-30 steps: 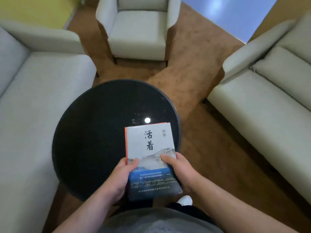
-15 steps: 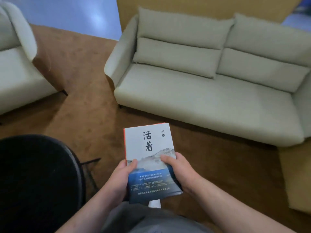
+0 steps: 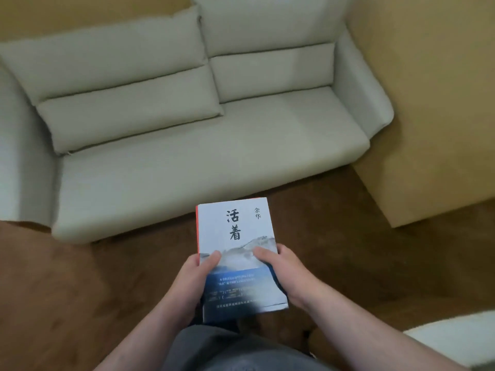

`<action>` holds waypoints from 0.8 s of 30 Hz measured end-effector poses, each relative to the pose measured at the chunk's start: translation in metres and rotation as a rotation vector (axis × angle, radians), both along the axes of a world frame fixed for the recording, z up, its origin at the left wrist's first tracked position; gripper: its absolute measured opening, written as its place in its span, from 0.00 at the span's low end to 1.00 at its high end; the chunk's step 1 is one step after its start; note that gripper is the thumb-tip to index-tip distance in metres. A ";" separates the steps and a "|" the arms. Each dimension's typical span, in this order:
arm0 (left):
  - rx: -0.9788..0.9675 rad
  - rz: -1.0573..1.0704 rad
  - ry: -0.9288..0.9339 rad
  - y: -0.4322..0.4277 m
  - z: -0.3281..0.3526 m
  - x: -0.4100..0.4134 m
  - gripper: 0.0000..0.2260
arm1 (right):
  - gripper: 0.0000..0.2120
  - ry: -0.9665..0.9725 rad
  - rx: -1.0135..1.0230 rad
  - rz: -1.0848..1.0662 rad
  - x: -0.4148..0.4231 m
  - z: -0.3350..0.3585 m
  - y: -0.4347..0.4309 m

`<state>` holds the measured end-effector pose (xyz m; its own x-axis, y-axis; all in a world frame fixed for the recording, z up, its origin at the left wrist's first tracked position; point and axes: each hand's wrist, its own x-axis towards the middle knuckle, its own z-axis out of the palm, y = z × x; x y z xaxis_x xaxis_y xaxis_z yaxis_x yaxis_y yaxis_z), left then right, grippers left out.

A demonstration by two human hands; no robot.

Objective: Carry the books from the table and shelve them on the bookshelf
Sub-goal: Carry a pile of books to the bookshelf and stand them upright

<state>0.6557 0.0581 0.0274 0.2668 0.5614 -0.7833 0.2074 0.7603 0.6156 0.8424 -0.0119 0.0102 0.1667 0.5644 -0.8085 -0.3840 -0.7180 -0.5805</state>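
Note:
A pale grey book (image 3: pixel 235 228) with black characters on its cover, a red spine and a blue band across the lower cover is held flat in front of my body. My left hand (image 3: pixel 191 279) grips its left edge, thumb on the cover. My right hand (image 3: pixel 284 271) grips its right edge, thumb likewise on top. No table and no bookshelf are in view.
A pale two-seat sofa (image 3: pixel 187 162) with back cushions stands straight ahead on brown carpet (image 3: pixel 67 290). A tan block or wall (image 3: pixel 428 116) rises to the right of it. A white surface (image 3: pixel 460 341) shows at the lower right corner.
My view has swung to the right: the round black table and the armchair have left the frame and the sofa now fills the middle. Both hands keep the same hold on the book.

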 end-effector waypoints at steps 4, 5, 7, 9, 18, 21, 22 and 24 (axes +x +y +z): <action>-0.038 -0.145 -0.024 0.066 -0.005 0.037 0.16 | 0.18 0.008 -0.032 -0.140 0.027 0.001 0.037; -0.046 -0.182 -0.027 0.080 -0.007 0.047 0.16 | 0.18 0.011 -0.037 -0.179 0.034 0.002 0.044; -0.069 -0.243 -0.018 0.103 -0.007 0.071 0.15 | 0.18 0.012 -0.047 -0.269 0.047 0.005 0.054; -0.070 -0.307 -0.015 0.121 -0.009 0.096 0.15 | 0.17 0.006 -0.050 -0.357 0.061 0.008 0.058; -0.036 -0.724 0.023 0.129 -0.013 0.243 0.16 | 0.17 0.018 -0.063 -0.732 0.147 0.009 0.020; -0.007 -0.833 0.066 0.119 -0.015 0.301 0.20 | 0.15 0.026 -0.080 -0.816 0.185 0.007 -0.001; -0.007 -0.878 0.064 0.115 -0.016 0.321 0.23 | 0.14 0.035 -0.083 -0.840 0.199 0.008 -0.008; -0.012 -0.968 0.057 0.105 -0.014 0.363 0.24 | 0.15 0.048 -0.086 -0.888 0.230 0.009 -0.022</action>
